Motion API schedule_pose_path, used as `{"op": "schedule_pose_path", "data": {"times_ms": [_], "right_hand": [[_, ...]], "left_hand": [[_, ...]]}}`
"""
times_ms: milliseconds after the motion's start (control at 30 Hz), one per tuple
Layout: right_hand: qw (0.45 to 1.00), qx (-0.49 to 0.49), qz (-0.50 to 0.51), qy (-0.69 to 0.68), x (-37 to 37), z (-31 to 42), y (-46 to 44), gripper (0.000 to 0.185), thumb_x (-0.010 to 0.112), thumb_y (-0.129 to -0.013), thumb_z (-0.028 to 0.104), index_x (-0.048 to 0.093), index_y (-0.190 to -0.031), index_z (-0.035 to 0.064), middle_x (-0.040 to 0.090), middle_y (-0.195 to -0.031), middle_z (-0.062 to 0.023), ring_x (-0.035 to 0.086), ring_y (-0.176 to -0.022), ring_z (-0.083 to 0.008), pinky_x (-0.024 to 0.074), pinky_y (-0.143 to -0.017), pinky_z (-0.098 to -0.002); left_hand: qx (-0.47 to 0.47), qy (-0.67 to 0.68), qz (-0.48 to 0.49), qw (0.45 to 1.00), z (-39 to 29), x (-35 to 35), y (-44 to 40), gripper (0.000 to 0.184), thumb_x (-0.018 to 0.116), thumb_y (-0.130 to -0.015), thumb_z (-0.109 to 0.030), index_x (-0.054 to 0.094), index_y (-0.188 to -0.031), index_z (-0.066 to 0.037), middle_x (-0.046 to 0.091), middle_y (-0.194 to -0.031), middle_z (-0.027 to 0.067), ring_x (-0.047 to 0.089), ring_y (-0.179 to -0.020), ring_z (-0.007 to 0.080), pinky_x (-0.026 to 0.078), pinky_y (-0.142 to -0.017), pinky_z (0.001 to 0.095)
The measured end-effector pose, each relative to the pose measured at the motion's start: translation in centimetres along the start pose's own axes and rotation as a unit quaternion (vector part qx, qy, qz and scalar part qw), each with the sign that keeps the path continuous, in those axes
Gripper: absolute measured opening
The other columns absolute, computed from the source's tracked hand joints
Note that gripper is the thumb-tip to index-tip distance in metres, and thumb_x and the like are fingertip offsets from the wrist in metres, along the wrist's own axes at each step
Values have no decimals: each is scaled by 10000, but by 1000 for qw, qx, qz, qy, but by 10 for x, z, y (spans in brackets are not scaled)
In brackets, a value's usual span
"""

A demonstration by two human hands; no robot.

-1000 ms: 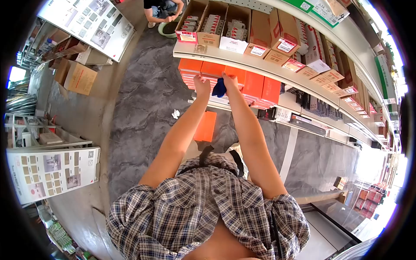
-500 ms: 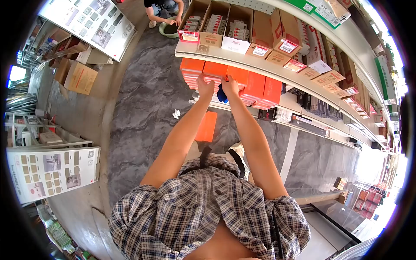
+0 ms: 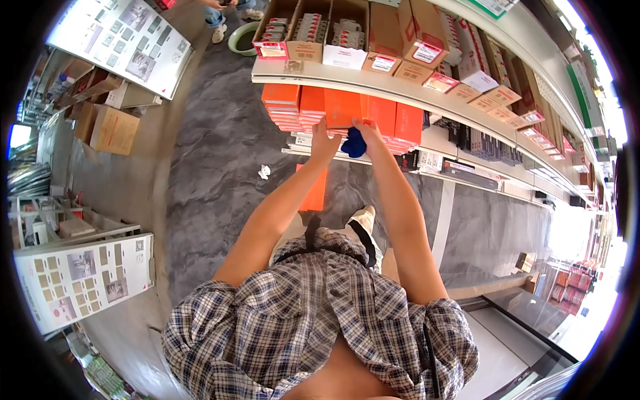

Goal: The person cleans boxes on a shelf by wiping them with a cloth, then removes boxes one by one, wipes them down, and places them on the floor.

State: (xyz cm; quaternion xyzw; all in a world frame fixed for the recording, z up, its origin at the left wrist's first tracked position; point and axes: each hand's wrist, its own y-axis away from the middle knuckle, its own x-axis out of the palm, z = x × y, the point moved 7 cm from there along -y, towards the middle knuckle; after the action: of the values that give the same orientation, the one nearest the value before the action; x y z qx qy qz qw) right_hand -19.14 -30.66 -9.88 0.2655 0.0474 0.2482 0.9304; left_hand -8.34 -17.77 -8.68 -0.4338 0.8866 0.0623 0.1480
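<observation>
- Orange box [image 3: 343, 109]: over the lower shelf [image 3: 300, 153], near its front edge.
- Left hand [image 3: 324, 141]: half open at the box's near-left corner; grip unclear.
- Right hand [image 3: 370, 133]: curled, holding blue cloth [image 3: 353, 145], near-right corner.
- Handling the box seems underway; next calls for even two-handed support.

Cartons [image 3: 385, 37] on shelf [image 3: 300, 73], boxes [image 3: 343, 107] beneath

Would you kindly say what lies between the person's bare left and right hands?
The head view shows part of an orange rectangular box and bunched blue fabric between the left hand and right hand.
</observation>
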Motion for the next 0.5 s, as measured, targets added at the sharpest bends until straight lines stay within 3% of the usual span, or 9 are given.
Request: {"op": "schedule_pose_path", "data": {"times_ms": [33,67,200,233,333,400,500], "right_hand": [[999,11,-7,-34,-13,-1,5,344,673,-827,189,533,-1089,17,630,-948,-94,622,-767,-156,516,-610,-285],[992,29,86,-88,-22,-14,-3,303,659,-835,167,567,-1077,10,638,-900,-88,629,-748,-169,522,-607,-294],[996,52,51,-44,-66,-12,52,243,656,-838,150,609,-1034,15,642,-811,-55,617,-678,-140,509,-580,-264],[996,57,54,-51,-75,-18,59,225,657,-840,148,617,-1022,22,644,-794,-43,612,-656,-129,505,-573,-252],[988,97,26,-119,-96,-44,75,202,664,-836,141,619,-1003,36,647,-794,-29,604,-643,-111,498,-563,-239],[987,81,25,-134,-96,-56,79,159,658,-843,131,622,-970,42,645,-784,-24,608,-646,-113,503,-570,-246],[985,71,-15,-153,-86,-70,80,244,657,-854,171,588,-1044,33,633,-808,-23,613,-673,-114,508,-587,-251]], "left_hand": [[12,-11,47,999,3,11,5,726,623,-706,-112,318,-1354,2,427,-1201,222,479,-1095,352,412,-920,401],[26,-23,92,995,0,19,9,791,642,-698,-126,269,-1385,-2,375,-1236,249,454,-1126,399,409,-933,406],[44,-83,154,984,-16,44,44,830,622,-685,-86,222,-1411,-33,358,-1212,225,441,-1124,392,408,-946,413],[-18,-45,218,975,-13,54,49,847,620,-676,-75,208,-1416,-59,351,-1240,235,435,-1144,395,415,-943,421],[-7,-8,268,963,-31,65,53,840,629,-655,-68,239,-1397,-17,331,-1284,260,384,-1211,390,362,-1005,416],[49,-67,258,963,-35,76,50,814,617,-664,-51,229,-1378,10,348,-1274,264,383,-1204,406,359,-1007,426],[135,-93,234,958,-23,87,50,832,641,-654,-24,206,-1361,33,343,-1285,276,351,-1220,437,329,-1031,436]]}}
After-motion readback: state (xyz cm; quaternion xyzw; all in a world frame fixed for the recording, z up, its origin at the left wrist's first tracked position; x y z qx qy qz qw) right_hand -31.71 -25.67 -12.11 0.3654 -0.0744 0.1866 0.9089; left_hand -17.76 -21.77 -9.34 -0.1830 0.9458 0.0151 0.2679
